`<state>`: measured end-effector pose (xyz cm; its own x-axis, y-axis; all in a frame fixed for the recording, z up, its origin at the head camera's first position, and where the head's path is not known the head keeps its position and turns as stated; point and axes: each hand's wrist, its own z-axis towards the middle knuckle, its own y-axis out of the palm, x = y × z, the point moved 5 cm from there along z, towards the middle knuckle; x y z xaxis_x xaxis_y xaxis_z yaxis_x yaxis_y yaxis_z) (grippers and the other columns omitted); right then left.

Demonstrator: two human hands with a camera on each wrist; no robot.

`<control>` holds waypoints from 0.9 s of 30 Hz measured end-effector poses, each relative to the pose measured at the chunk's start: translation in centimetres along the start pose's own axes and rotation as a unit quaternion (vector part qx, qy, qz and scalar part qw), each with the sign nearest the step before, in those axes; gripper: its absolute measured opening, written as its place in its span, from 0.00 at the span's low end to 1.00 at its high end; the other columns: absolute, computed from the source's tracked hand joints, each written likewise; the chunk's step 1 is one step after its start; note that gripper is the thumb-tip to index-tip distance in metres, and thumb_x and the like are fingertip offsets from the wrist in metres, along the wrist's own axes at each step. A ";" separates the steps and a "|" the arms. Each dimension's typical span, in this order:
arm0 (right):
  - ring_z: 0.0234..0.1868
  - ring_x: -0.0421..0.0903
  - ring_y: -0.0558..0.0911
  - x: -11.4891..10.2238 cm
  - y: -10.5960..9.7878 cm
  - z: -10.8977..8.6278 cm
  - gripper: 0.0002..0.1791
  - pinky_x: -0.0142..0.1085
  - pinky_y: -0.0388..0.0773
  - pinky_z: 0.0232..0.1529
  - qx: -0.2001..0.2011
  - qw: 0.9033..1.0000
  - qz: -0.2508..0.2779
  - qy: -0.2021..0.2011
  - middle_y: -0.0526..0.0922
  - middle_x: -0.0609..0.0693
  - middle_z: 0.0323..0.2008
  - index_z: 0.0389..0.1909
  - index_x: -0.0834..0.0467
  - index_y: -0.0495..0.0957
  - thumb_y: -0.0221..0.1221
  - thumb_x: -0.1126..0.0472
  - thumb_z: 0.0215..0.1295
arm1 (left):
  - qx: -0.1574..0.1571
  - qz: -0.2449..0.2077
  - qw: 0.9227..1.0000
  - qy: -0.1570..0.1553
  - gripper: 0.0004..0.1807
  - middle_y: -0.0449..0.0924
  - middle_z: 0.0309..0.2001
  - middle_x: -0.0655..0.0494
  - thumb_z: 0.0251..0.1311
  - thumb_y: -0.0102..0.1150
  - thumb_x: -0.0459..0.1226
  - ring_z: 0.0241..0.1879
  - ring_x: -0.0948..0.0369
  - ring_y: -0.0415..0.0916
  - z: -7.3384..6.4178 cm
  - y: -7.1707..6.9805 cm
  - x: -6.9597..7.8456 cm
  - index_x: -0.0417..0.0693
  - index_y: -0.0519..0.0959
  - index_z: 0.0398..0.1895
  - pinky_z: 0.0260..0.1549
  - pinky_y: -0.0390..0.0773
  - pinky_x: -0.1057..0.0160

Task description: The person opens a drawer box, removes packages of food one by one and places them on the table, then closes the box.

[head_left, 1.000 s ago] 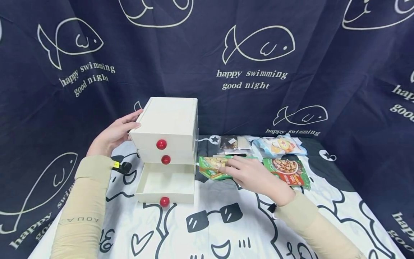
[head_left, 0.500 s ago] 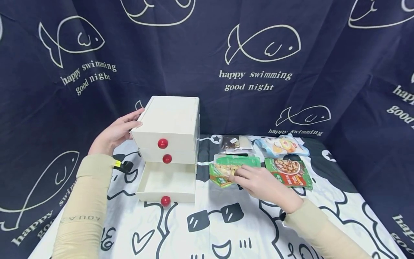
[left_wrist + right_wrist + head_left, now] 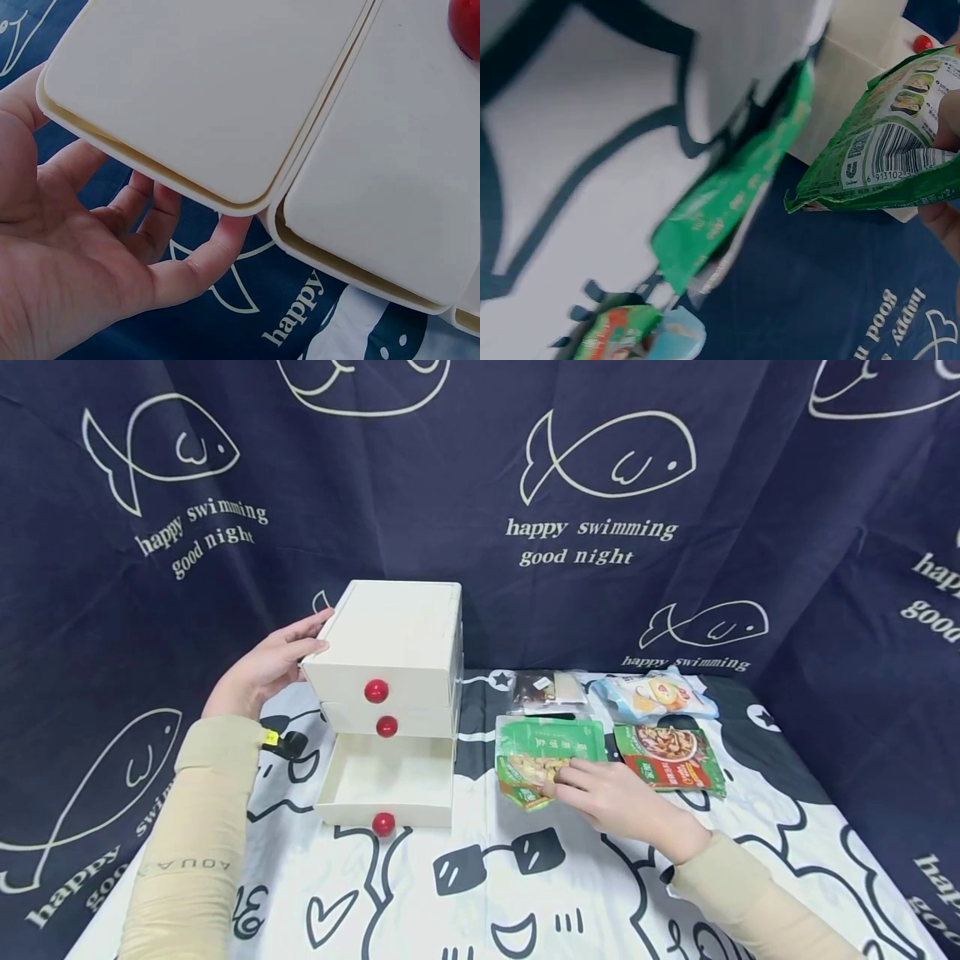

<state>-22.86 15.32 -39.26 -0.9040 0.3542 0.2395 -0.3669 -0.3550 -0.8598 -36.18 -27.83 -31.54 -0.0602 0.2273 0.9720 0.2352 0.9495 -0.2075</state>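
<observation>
My right hand pinches a green food packet with a food picture on its front; the right wrist view shows its barcoded back. In the head view it overlaps a second green packet, which lies on the cloth. On the left stands a white drawer unit with red knobs. Its bottom drawer is pulled out, with its bare floor showing. My left hand rests against the unit's left side near the top, fingers spread along the wall in the left wrist view.
To the right lies a red-and-green packet. Behind it are a light blue snack bag and a clear packet with dark contents. A dark blue fish-print curtain hangs behind the printed tablecloth.
My right hand has carried the green packet right and nearer to me, from beside the drawer unit, uncovering more of the packet lying behind. The left hand has stayed at the unit.
</observation>
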 end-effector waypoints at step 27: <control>0.38 0.41 0.77 -3.2 3.2 -2.2 0.25 0.36 0.76 0.34 -0.040 0.999 0.026 -0.025 0.79 0.42 0.41 0.51 0.50 0.78 0.61 0.67 0.48 | -0.006 -0.001 1.000 0.012 0.35 0.46 0.75 0.53 0.68 0.50 0.38 0.55 0.65 0.66 -0.6 -0.1 -0.5 0.62 0.49 0.74 0.40 0.76 0.61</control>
<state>-20.66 14.91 -43.79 -0.9320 0.2925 0.2140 -0.3022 -0.3015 -0.9043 -35.59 -28.21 -31.94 -0.0379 0.2205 0.9747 0.2467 0.9472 -0.2047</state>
